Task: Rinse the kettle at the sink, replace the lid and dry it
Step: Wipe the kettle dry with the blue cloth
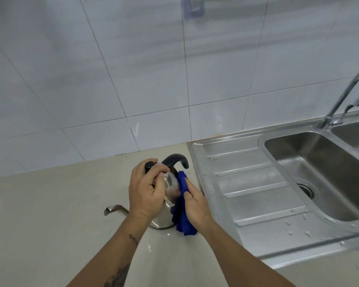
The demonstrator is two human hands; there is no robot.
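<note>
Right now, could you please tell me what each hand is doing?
Left hand: closed on the lid knob atop the kettle.
Right hand: closed on the blue cloth, pressed against the kettle's side.

I see both forearms reaching forward, bare, the left one tattooed. My left hand [146,188] is curled palm down, fingers closed in a grip, thumb tucked across. My right hand [196,206] lies just beside it, fingers pressed flat leftward.
</note>
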